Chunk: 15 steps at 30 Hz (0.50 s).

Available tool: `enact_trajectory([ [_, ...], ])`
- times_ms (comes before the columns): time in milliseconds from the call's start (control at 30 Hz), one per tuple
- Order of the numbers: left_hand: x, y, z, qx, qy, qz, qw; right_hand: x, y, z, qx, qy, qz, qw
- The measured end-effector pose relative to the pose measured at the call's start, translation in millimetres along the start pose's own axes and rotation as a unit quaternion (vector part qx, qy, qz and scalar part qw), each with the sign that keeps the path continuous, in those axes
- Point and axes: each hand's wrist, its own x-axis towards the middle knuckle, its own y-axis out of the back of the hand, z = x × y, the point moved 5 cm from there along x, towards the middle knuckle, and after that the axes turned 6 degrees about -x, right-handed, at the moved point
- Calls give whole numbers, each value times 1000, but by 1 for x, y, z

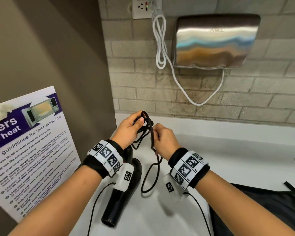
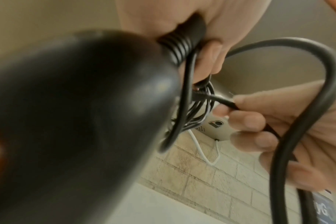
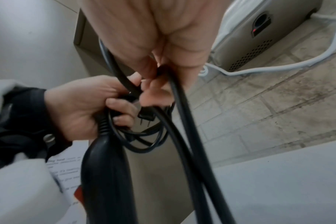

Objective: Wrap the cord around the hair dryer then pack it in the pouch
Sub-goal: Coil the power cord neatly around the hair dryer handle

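Both hands are up at 12 o'clock over the white counter, working the black cord. Left hand is curled around a bundle of cord loops plus the ribbed strain relief at the end of the hair dryer handle. The plug sits by its fingertips, prongs exposed. Right hand pinches a single strand of cord at 3 o'clock of the left, nearly touching it. Slack cord hangs from the right hand in a loop down toward 6 o'clock, between the wrists. The dryer body runs from under the left wrist toward 6 o'clock, nozzle pointing at the camera. The black pouch lies flat at 4 o'clock, under the right forearm and apart from the dryer.
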Motion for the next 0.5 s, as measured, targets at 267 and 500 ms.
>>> enact_trajectory([
  [267, -8, -14, 1, 17, 2, -39, 999, 4, 3, 14, 8, -63, 56, 996],
  [500, -17, -14, 5, 45, -7, -85, 995, 7, 10, 20, 83, -96, 44, 991],
])
